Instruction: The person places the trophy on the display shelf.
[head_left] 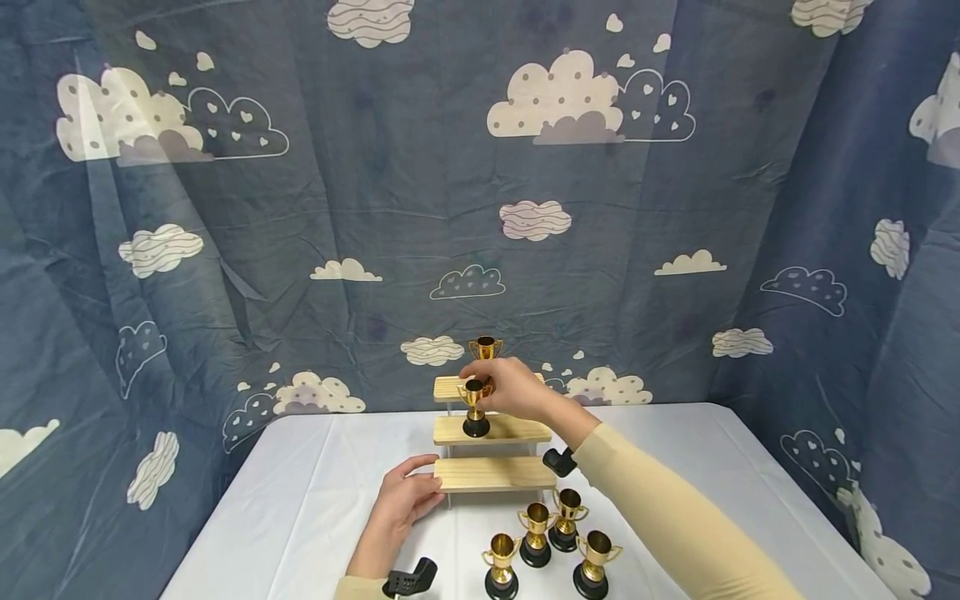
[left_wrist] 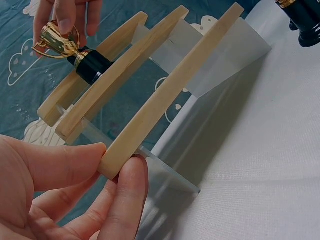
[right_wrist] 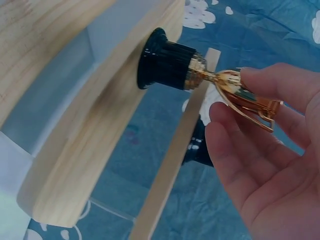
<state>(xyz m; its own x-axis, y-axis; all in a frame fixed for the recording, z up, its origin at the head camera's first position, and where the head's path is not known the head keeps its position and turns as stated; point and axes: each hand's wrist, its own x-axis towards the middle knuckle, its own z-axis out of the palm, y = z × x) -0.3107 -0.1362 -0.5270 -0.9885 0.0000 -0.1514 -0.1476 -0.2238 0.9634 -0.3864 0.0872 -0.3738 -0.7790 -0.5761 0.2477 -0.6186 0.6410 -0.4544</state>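
A three-step display stand has pale wooden boards on clear side supports. My left hand [head_left: 402,497] pinches the left end of its lowest board [head_left: 495,474], thumb on top and fingers beneath in the left wrist view. Over the middle board [head_left: 517,430], my right hand [head_left: 517,388] holds a small gold trophy cup [right_wrist: 242,97] by its bowl. That cup is upright, and its black base [head_left: 476,427] is at the board's left part; I cannot tell whether it bears full weight there. Another trophy cup [head_left: 486,347] stands on the top board [head_left: 447,388], partly hidden behind my right hand.
Several more gold trophy cups stand on the white-covered table [head_left: 300,492] in front of the stand, among them one nearest cup [head_left: 501,567] and one at the right [head_left: 595,565]. A dark blue cloud-patterned curtain [head_left: 420,183] hangs behind and along both sides.
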